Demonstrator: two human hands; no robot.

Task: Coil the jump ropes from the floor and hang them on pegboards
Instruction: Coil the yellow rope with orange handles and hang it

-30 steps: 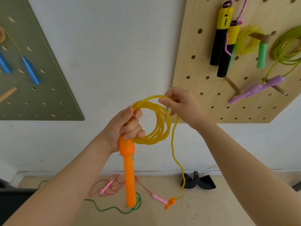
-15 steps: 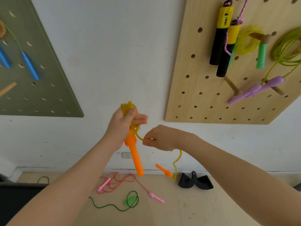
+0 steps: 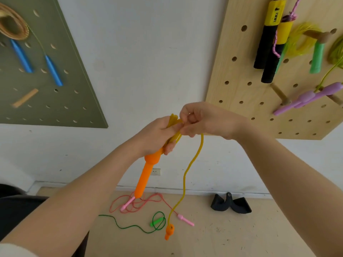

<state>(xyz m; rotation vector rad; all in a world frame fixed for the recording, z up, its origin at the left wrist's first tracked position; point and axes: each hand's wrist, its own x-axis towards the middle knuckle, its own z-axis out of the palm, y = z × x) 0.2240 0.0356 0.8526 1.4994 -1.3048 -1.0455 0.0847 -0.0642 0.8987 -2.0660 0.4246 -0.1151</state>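
My left hand (image 3: 157, 136) grips the bunched coil of a yellow jump rope (image 3: 173, 125) together with the top of its orange handle (image 3: 146, 173), which hangs down. My right hand (image 3: 204, 121) pinches the rope right beside the coil. From there a loose yellow strand (image 3: 185, 175) drops to the second orange handle (image 3: 169, 231), which dangles low. A wooden pegboard (image 3: 241, 75) hangs on the wall at the right and a green pegboard (image 3: 55, 93) at the left, both with ropes hung on them.
On the floor lie a pink jump rope (image 3: 137, 202) and a green jump rope (image 3: 146, 226), tangled near the wall. A black object (image 3: 231, 204) sits by the baseboard. The wooden board holds black-yellow handles (image 3: 267, 43), a green handle (image 3: 316, 58) and purple handles (image 3: 306, 98).
The open round coil was squeezed into a tight bunch in my left hand. My right hand went down, then came back up to the bunch. The free orange handle rose, then dropped lower again.
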